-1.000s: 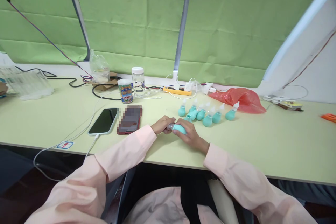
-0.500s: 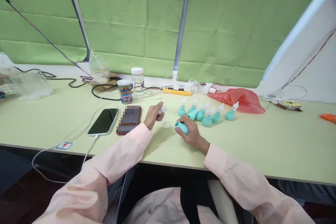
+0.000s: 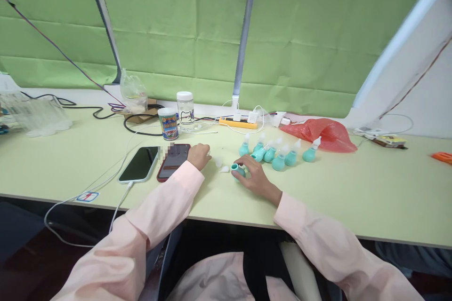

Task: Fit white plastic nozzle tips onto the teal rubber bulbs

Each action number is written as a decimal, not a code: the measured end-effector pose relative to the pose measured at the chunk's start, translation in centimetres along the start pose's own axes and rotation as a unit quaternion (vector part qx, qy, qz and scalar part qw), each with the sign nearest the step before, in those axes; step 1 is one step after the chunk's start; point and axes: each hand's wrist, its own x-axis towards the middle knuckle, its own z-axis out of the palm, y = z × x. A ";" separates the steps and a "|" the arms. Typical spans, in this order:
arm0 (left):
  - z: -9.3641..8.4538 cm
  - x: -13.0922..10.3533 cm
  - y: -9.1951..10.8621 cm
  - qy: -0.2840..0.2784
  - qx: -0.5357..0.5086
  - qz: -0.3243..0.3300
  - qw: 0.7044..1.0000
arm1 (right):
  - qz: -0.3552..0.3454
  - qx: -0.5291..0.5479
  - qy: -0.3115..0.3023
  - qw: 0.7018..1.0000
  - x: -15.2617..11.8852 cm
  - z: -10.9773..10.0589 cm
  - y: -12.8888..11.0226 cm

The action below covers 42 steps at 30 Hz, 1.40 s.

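My right hand is closed round a teal bulb, whose open mouth points up and to the left. My left hand is low over the table beside the red-edged phone; its fingers are curled round a small clear piece, mostly hidden by them. Between the hands lie small whitish translucent pieces. Behind my right hand stand several teal bulbs with clear tips, one apart at the right; one bulb lies tilted.
A second phone with a white cable lies left. Behind are a printed cup, a lidded clear jar and a yellow power strip. A red plastic bag lies at the back right, clear plastic items far left.
My left hand has moved left and down to the table, turning palm down. My right hand has shifted slightly left and tipped the bulb's mouth more upward.
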 end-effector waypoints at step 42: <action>0.5 4.8 4.9 -0.060 -0.011 0.179 0.982 | 0.017 -0.098 0.101 0.990 0.2 0.1 1.4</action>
